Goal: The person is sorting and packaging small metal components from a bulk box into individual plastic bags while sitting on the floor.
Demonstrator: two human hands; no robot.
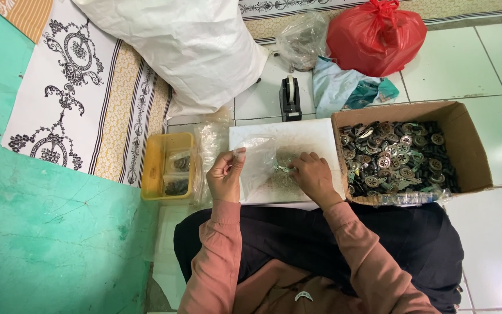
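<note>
Clear bag (258, 158) hangs open over a white board (309, 136) that lies on the floor in front of the seated person, its mouth pinched at the upper edge between thumb and fingers of the left hand (225, 174), which are closed on the plastic. The right hand (314, 174) rests on the board just beside the bag, its fingertips closed on a small metal part (284, 168) held at the bag's opening; the piece is too small to make out in detail. More small parts lie scattered on the board under and around the bag. To the right, touching the board's edge, stands a cardboard box (472, 151) filled with round metal and dark pieces. To the left of the board sits a yellow tray (153, 168) with a few filled clear packets in it. Behind the board stands a black tape dispenser (290, 99), with a large white sack (193, 46) to its left, and a crumpled clear bag and a red bag (376, 35) behind it to the right.
</note>
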